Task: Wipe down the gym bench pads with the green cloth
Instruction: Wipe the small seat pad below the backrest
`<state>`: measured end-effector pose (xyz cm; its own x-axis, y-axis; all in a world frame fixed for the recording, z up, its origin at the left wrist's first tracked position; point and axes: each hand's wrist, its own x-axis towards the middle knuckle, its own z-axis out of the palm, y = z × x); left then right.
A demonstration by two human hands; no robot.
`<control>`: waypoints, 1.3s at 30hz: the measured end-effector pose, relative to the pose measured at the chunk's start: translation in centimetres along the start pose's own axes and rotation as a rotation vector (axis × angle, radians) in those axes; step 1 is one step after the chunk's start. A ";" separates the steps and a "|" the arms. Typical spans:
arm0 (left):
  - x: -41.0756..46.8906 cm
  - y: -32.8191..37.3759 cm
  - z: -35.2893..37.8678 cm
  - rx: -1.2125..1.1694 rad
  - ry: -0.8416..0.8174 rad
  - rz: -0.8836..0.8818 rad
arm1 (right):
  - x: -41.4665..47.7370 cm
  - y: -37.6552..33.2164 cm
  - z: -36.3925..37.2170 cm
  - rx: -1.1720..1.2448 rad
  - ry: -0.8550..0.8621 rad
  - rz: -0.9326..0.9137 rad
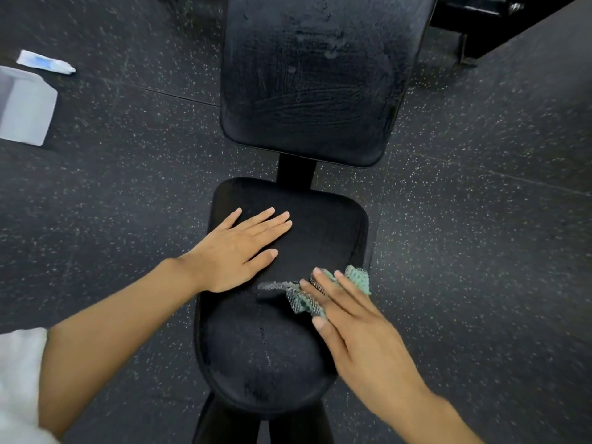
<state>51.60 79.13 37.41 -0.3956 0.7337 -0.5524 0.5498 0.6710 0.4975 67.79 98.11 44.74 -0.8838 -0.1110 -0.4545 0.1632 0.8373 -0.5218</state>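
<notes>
**Cloth pressed flat on the seat pad's right edge**

Dark rubber floor [464,251], flecked with pale specks and crossed by thin seams, fills the room from edge to edge. A black bench stands in the middle of it. Its back pad [304,91] is on the far side and shows streaks and smears. Its seat pad [323,225] is on the near side, and a short black post [296,174] joins the two. At the left sits a white box [27,110], with a white and blue tube [45,61] just beyond it. Black metal framing [471,14] shows at the far right.

The left hand [237,251] lies palm down on the left part of the seat pad. Its fingers are straight and slightly spread, and it holds nothing. A white sleeve [19,379] shows at the near left.

The right hand [362,334] reaches in from the near right. Its fingers lie straight across the green cloth [355,277] and press it against the seat pad at the right edge. The cloth is bunched, with folds sticking out beyond the fingertips and beside the thumb.
</notes>
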 end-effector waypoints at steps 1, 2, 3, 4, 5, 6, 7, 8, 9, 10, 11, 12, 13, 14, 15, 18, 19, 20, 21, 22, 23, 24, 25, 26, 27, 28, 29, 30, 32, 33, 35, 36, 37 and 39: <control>0.0 0.0 0.0 -0.004 0.004 -0.003 | 0.4 0.2 0.2 0.028 -0.005 0.005; -0.1 0.0 0.0 -0.004 0.005 -0.007 | 1.1 0.6 0.6 0.066 -0.024 0.016; -0.1 0.1 0.0 -0.002 0.007 -0.012 | 2.1 1.0 0.8 0.095 -0.043 0.026; -0.3 0.1 0.1 -0.004 0.013 -0.018 | 3.4 1.6 1.2 0.108 -0.051 0.034; -0.4 0.1 0.1 -0.009 0.020 -0.022 | 4.8 2.2 1.5 0.111 -0.047 0.041; -0.5 0.1 0.2 -0.015 0.027 -0.025 | 6.3 2.8 1.7 0.115 -0.034 0.057; -0.7 0.1 0.3 -0.021 0.032 -0.027 | 7.7 3.4 1.9 0.115 -0.026 0.082; -0.8 0.1 0.3 -0.027 0.037 -0.031 | 9.1 3.9 2.0 0.107 -0.017 0.111; -1.0 0.1 0.4 -0.036 0.041 -0.036 | 10.3 4.3 2.0 0.097 -0.013 0.138; -1.2 0.0 0.5 -0.046 0.046 -0.040 | 11.3 4.5 2.0 0.090 -0.011 0.164; -1.3 0.0 0.6 -0.054 0.053 -0.043 | 11.9 4.4 1.9 0.087 -0.012 0.186; -1.5 -0.1 0.7 -0.061 0.064 -0.046 | 12.1 4.2 2.0 0.086 -0.010 0.200; -1.6 -0.2 0.8 -0.066 0.071 -0.047 | 11.9 3.8 2.0 0.086 0.002 0.198; -1.8 -0.3 0.8 -0.071 0.075 -0.048 | 11.3 3.4 2.1 0.088 0.022 0.183; -1.9 -0.4 0.9 -0.074 0.077 -0.045 | 10.3 2.8 2.1 0.090 0.036 0.165; -2.2 -0.5 0.8 -0.091 0.075 -0.032 | 7.1 0.4 2.0 0.072 0.011 0.116; -2.3 -0.6 0.7 -0.095 0.072 -0.028 | 6.0 -0.5 2.0 0.070 0.003 0.090; -2.4 -0.6 0.7 -0.093 0.066 -0.028 | 4.9 -1.6 2.1 0.067 0.009 0.056; -2.4 -0.7 0.7 -0.089 0.059 -0.028 | 3.8 -2.6 2.3 0.061 0.022 0.025; -2.6 -0.8 0.7 -0.087 0.055 -0.026 | 2.7 -3.6 2.5 0.053 0.032 0.009; -2.6 -0.9 0.7 -0.087 0.056 -0.021 | 1.7 -4.4 2.8 0.040 0.044 0.005; -2.7 -0.9 0.7 -0.086 0.056 -0.013 | 0.7 -5.2 3.1 0.016 0.064 0.001; -2.7 -0.9 0.7 -0.082 0.055 -0.007 | -0.2 -6.0 3.4 -0.013 0.086 -0.007; -2.7 -1.0 0.8 -0.075 0.056 -0.004 | -0.8 -7.0 3.5 -0.033 0.097 -0.010; -2.7 -1.0 0.8 -0.070 0.058 -0.006 | -1.3 -8.0 3.8 -0.036 0.101 -0.011; -2.7 -1.0 0.8 -0.067 0.059 -0.009 | -1.6 -9.0 4.1 -0.034 0.104 -0.020; -2.6 -1.0 0.8 -0.067 0.060 -0.012 | -1.7 -9.8 4.4 -0.035 0.097 -0.036; -2.6 -1.0 0.8 -0.069 0.061 -0.013 | -1.7 -10.5 4.8 -0.039 0.079 -0.052; -2.7 -0.9 0.7 -0.076 0.061 -0.011 | -1.8 -11.4 5.2 -0.045 0.041 -0.061; -2.7 -0.8 0.7 -0.077 0.058 -0.010 | -2.0 -11.5 5.2 -0.039 0.031 -0.058; -2.8 -0.8 0.6 -0.070 0.048 -0.012 | -3.0 -11.0 4.8 -0.016 0.030 -0.042; -2.8 -0.7 0.5 -0.057 0.039 -0.015 | -3.6 -10.5 4.7 -0.014 0.041 -0.030; -2.8 -0.7 0.4 -0.040 0.027 -0.021 | -4.3 -9.8 4.5 -0.023 0.053 -0.010; -2.8 -0.6 0.3 -0.017 0.013 -0.033 | -5.2 -7.9 4.0 -0.060 0.079 0.052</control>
<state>52.66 76.63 38.46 -0.4234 0.7122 -0.5599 0.5237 0.6967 0.4902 72.85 89.92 48.40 -0.9071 -0.0259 -0.4201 0.1854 0.8714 -0.4541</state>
